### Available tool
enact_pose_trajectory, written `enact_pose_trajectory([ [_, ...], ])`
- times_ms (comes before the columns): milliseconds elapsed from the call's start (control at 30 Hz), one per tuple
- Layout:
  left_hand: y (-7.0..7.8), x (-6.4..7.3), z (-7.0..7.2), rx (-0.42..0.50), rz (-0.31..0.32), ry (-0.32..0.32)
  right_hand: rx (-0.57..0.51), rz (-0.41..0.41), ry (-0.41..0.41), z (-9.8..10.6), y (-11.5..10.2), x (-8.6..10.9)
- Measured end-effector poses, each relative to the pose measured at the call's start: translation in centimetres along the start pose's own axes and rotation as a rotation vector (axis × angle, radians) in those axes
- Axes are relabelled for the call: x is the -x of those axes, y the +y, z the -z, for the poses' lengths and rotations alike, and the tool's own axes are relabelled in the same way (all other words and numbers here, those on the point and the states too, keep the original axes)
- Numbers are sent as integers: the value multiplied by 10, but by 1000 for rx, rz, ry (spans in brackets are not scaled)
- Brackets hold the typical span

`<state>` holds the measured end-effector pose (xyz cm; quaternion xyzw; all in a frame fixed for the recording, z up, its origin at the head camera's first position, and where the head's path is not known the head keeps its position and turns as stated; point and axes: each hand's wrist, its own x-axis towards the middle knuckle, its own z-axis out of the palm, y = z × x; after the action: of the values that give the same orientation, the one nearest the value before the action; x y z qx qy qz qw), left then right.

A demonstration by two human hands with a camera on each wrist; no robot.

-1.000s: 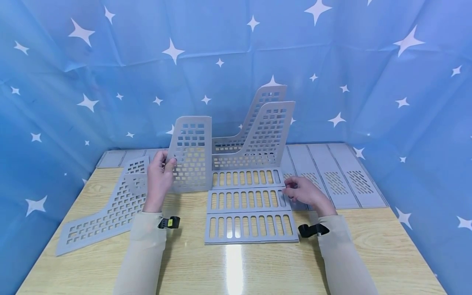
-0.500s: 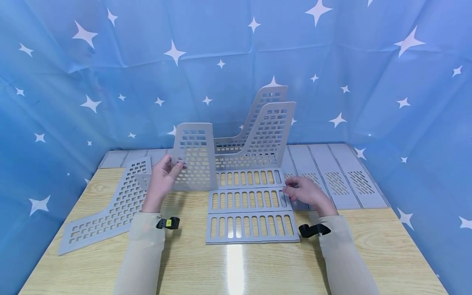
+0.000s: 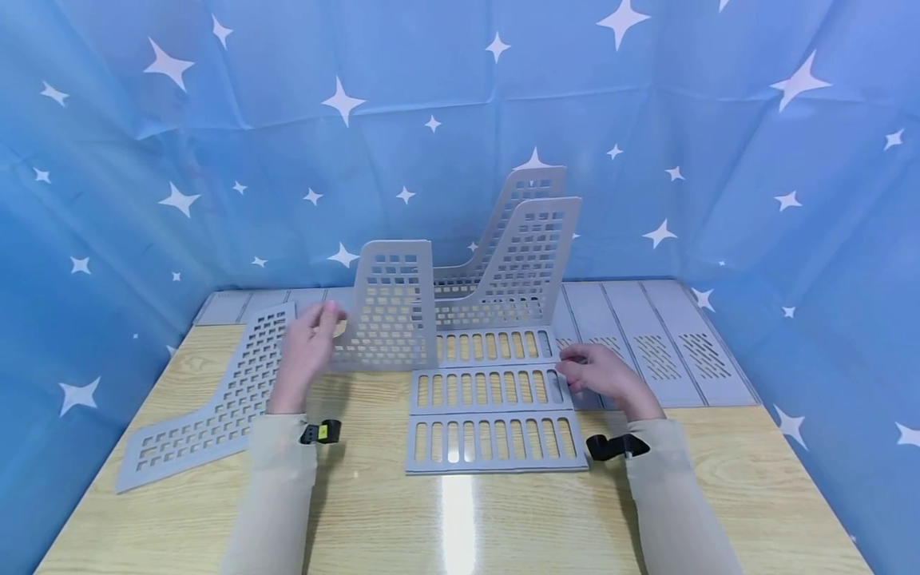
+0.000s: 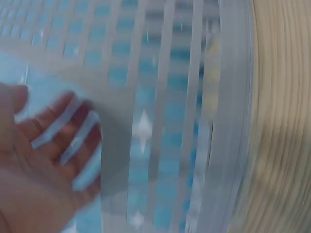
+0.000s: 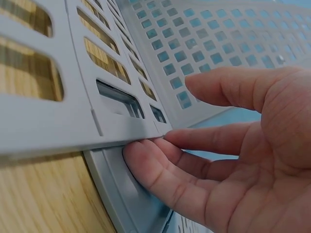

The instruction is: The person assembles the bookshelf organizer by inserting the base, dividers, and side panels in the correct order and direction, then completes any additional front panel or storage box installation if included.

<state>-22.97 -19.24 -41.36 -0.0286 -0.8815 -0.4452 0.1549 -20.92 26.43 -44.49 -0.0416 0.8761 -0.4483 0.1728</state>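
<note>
My left hand [image 3: 305, 347] is at the left side of a grey perforated upright panel [image 3: 429, 307]. In the left wrist view its fingers [image 4: 68, 141] are spread and relaxed, slightly blurred, beside the panel's curved edge, gripping nothing. The panel stands at the left end of a grey slotted base [image 3: 496, 467], three rows deep. My right hand [image 3: 600, 374] touches the base's right edge with its fingers. In the right wrist view the thumb [image 5: 218, 87] stays apart from the edge. Two more perforated panels, a front one [image 3: 559, 267] and a rear one [image 3: 553, 176], stand upright at the back.
A loose perforated panel [image 3: 129, 461] lies on the wooden table [image 3: 359, 511] at the left. Flat grey panels [image 3: 668, 319] lie along the back right, more [image 3: 219, 307] at the back left. A blue starred curtain [image 3: 431, 64] surrounds the table.
The left upright panel has shifted right and sits slightly lower. My left hand was pinching its edge and has let go. My right hand stays at the base's right edge.
</note>
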Motion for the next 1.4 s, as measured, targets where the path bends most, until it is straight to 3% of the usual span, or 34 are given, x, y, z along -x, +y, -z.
enact_pose_trajectory([
  [67,-9,1,9,-100,32,90,-6,1,-7,1,-1,0],
  [167,-22,4,19,-150,108,168,-3,-2,-2,1,-2,-1],
  [233,-29,5,23,-162,183,154,7,-2,5,0,-3,-2],
  [367,-33,5,25,-109,334,51,19,-3,20,-2,-2,-3],
  [500,-29,4,24,-94,390,-30,10,1,25,-3,-1,-4],
  [733,-22,4,22,-139,357,-108,5,11,33,-3,-4,-1],
  [933,-13,4,-1,-90,262,-237,-20,23,9,-6,-5,-2],
  [1200,-6,5,-13,-134,208,-266,-37,-13,32,-8,-5,-5],
  [1400,4,7,-29,-88,140,-321,-55,-29,38,-7,-4,-3],
])
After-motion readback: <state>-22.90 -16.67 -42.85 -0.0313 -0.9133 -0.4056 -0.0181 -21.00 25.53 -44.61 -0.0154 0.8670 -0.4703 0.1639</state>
